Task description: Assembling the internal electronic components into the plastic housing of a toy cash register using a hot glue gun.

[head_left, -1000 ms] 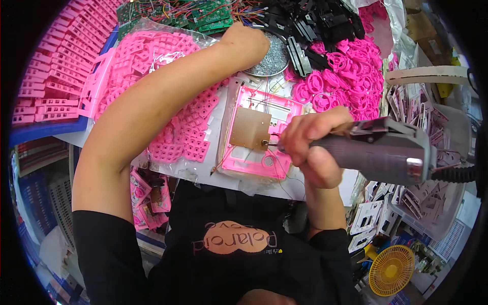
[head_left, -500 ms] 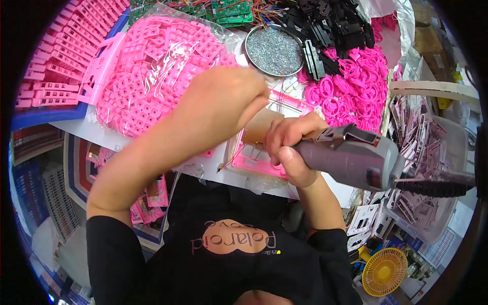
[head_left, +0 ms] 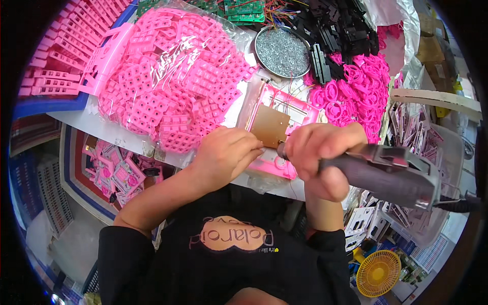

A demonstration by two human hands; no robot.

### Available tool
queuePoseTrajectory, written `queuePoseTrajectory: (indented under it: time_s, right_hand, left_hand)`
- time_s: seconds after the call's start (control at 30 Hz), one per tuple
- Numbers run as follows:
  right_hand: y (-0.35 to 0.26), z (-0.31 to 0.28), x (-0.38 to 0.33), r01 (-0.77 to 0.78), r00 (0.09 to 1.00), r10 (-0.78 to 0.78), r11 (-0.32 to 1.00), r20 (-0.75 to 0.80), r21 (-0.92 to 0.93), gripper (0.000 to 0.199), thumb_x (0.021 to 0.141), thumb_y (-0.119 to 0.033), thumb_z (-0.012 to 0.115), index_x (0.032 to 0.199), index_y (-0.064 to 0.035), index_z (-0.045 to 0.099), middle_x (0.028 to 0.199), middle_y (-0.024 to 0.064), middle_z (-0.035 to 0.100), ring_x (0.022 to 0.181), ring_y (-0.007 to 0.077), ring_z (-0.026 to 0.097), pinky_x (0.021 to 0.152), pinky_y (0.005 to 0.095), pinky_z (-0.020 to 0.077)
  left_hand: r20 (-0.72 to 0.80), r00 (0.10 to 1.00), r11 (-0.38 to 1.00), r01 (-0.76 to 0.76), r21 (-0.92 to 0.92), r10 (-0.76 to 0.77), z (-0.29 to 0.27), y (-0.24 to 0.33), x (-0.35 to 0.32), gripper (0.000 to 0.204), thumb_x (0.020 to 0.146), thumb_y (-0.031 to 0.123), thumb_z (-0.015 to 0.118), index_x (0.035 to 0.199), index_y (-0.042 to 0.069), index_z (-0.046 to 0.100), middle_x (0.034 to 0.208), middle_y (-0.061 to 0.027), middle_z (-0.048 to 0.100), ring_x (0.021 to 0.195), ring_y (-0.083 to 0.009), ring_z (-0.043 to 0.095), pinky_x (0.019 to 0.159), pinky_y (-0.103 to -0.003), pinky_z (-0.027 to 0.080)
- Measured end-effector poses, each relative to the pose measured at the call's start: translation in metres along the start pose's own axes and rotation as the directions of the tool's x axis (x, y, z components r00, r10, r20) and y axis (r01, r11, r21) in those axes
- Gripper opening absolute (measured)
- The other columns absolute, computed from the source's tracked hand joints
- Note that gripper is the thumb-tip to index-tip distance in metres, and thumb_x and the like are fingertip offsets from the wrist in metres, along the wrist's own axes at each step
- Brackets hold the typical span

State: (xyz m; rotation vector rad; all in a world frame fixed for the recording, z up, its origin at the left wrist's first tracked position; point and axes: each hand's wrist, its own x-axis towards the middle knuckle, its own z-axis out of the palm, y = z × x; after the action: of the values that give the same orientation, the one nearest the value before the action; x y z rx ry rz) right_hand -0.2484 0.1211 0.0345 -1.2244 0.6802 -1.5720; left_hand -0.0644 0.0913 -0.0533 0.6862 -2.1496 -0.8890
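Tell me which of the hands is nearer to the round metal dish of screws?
Right. The right hand, gripping the grey power screwdriver, sits below the round dish of screws; the left hand rests lower left, at the pink frame's edge.

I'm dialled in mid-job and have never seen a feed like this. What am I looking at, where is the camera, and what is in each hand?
There is no machine here: a person works with two bare hands. The single picture comes from a wide fisheye camera on their head, looking down, so straight edges bend near the rim and the forearms enter from below. The right hand grips a grey powered screwdriver, its tip at a pink plastic frame carrying a brown board. The left hand rests on that frame's near edge, steadying it. On the white table lie a clear bag of pink keypad pieces, a round tin of small screws, loose pink rings and black plastic parts.
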Motion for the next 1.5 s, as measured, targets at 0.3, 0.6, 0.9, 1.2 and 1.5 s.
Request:
queuePoseTrajectory:
  time_s: [0.3, 0.6, 0.9, 1.2, 1.5]
  right_hand:
    - [0.008, 0.001, -0.003, 0.016, 1.0, -0.017, 0.999, 0.026, 0.037, 0.026, 0.091, -0.021, 0.068, 0.1, -0.0089, 0.047, 0.063, 0.003, 0.052, 0.054, 0.016, 0.05, 0.054, 0.0333, 0.0432]
    - [0.058, -0.022, 0.021, 0.044, 0.997, -0.055, 0.983, -0.061, -0.176, 0.024, 0.092, -0.017, 0.066, 0.1, -0.0087, 0.044, 0.067, 0.0052, 0.05, 0.056, 0.0145, 0.049, 0.057, 0.033, 0.0446]
    - [0.067, -0.026, 0.028, 0.096, 0.99, -0.046, 0.915, 0.135, -0.391, 0.026, 0.089, -0.011, 0.07, 0.093, -0.0075, 0.045, 0.065, 0.0071, 0.053, 0.05, 0.0122, 0.048, 0.048, 0.0275, 0.0399]
    - [0.022, -0.026, -0.006, -0.012, 0.999, 0.015, 0.994, 0.028, -0.105, 0.027, 0.092, -0.018, 0.069, 0.103, -0.0044, 0.049, 0.063, 0.0046, 0.056, 0.05, 0.0133, 0.047, 0.05, 0.031, 0.0407]
    - [0.011, -0.029, -0.037, -0.031, 0.999, 0.034, 0.988, 0.021, -0.149, 0.026, 0.089, -0.015, 0.07, 0.099, -0.0069, 0.047, 0.067, 0.0059, 0.053, 0.054, 0.0144, 0.05, 0.053, 0.0313, 0.0427]
  left_hand:
    - [0.064, 0.996, 0.992, -0.07, 0.101, 0.064, -0.006, -0.004, 0.003, 0.023, 0.076, 0.013, 0.079, 0.097, 0.008, 0.07, 0.092, -0.0066, 0.069, 0.081, -0.0257, 0.065, 0.074, -0.038, 0.045]
    - [0.158, 0.987, 0.936, -0.062, 0.346, 0.007, -0.009, 0.003, 0.0, 0.031, 0.077, 0.025, 0.077, 0.104, 0.011, 0.072, 0.115, 0.0017, 0.063, 0.105, -0.0208, 0.055, 0.095, -0.046, 0.034]
    - [0.12, 0.993, 0.927, -0.063, 0.369, 0.02, -0.008, 0.005, 0.001, 0.025, 0.077, 0.022, 0.075, 0.098, 0.01, 0.071, 0.109, 0.0007, 0.064, 0.101, -0.0181, 0.056, 0.09, -0.044, 0.037]
    - [0.15, 0.988, 0.923, -0.031, 0.383, -0.029, -0.008, 0.005, -0.006, 0.034, 0.077, 0.02, 0.074, 0.11, 0.013, 0.069, 0.116, 0.0011, 0.063, 0.103, -0.0198, 0.057, 0.093, -0.044, 0.033]
    - [0.118, 0.993, 0.957, -0.037, 0.289, 0.003, -0.006, 0.019, 0.002, 0.028, 0.075, 0.014, 0.075, 0.103, 0.013, 0.069, 0.107, -0.0008, 0.065, 0.099, -0.0209, 0.059, 0.09, -0.043, 0.034]
